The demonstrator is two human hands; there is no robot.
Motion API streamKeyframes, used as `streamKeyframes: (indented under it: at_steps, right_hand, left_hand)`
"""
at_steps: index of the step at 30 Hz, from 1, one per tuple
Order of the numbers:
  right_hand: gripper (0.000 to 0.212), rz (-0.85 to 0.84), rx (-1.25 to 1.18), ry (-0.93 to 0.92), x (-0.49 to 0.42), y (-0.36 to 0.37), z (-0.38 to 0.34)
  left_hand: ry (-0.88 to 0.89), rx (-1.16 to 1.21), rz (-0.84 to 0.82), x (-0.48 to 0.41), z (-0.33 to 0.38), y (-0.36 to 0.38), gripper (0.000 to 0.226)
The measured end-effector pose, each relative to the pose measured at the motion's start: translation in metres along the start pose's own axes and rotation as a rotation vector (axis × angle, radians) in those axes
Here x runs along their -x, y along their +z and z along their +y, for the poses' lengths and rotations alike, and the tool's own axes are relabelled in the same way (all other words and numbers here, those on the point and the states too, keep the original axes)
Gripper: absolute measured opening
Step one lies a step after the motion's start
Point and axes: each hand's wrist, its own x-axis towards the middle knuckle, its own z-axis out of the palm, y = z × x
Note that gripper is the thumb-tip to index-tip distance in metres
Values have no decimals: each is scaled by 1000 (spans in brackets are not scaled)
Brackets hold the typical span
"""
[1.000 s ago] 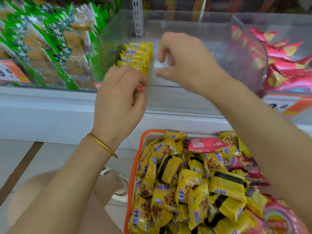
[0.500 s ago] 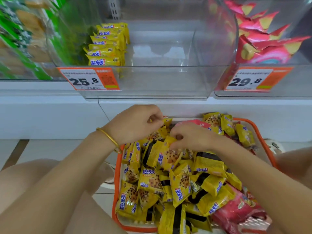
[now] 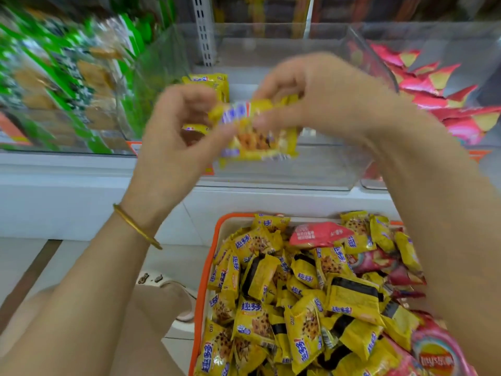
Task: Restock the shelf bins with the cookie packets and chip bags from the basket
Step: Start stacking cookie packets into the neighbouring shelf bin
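Observation:
Both hands are raised in front of the clear middle shelf bin. My left hand and my right hand together pinch yellow cookie packets between them, blurred by motion. A short row of the same yellow packets stands in the bin's left rear. Below, the orange-rimmed basket is heaped with yellow cookie packets and some pink chip bags.
A bin of green-wrapped biscuits stands at the left, a bin of pink and red chip bags at the right. The white shelf front runs below the bins. My knees and a white sandal are beside the basket.
Both hands dipped into the basket, took yellow cookie packets, and have lifted them up to the middle bin.

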Motion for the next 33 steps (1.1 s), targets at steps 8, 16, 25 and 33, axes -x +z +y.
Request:
streamKeyframes:
  at_steps: [8,16,25,33]
  right_hand:
    - [16,-125,432,63,-102,71,12]
    - [16,-89,841,-79,-129,110,12]
    - [30,10,639,-82,-75,60,-7]
    - [30,-551,438,339,45,101,62]
  left_hand:
    - [64,-602,224,-13,-32,-34,38]
    - [55,-651,156,-9,-38,-33,38]
    - [269,-708,154,3,-17,-25,26]
    - [171,-672,-199,24,-12,7,29]
